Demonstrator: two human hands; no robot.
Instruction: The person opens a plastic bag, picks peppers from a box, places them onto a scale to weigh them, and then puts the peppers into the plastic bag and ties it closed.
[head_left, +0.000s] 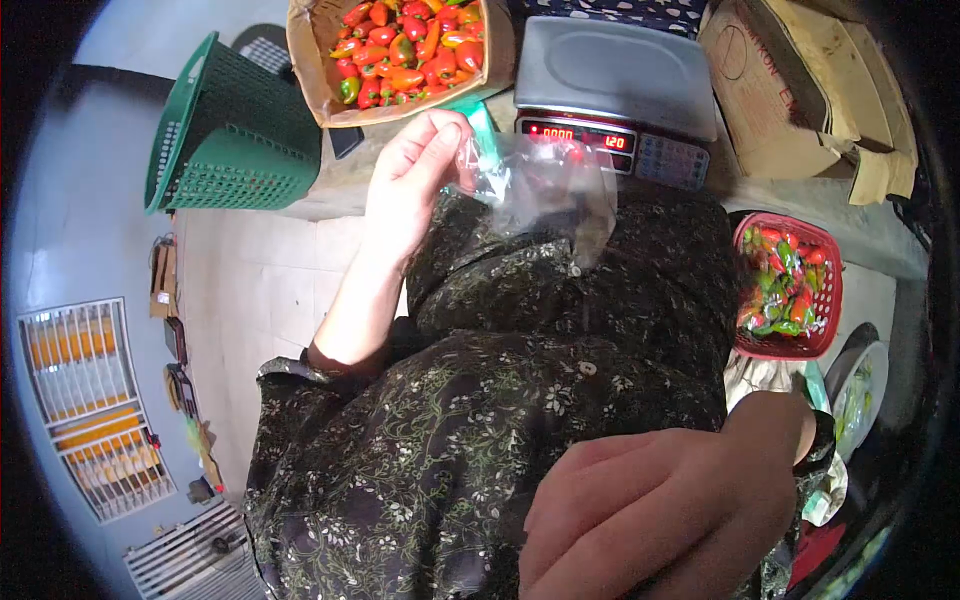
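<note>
Left hand (408,175) sits around 11 o'clock, fingers pinching a clear bag (550,195), while right hand (670,510) curls loosely near 5, can't tell if empty.

Blue wall (95,220), barred window (97,405), pale floor (275,265)
Orange shows behind the window's white bars; faint lines mark tiles across the floor, which looks softly lit.

The bag (545,192) in my left fingers (437,152) is thin, glossy clear plastic. Scale pan (615,75) looks like smooth metal, peppers (405,52) super shiny, cardboard box (765,95) pretty matt tbh.
</note>
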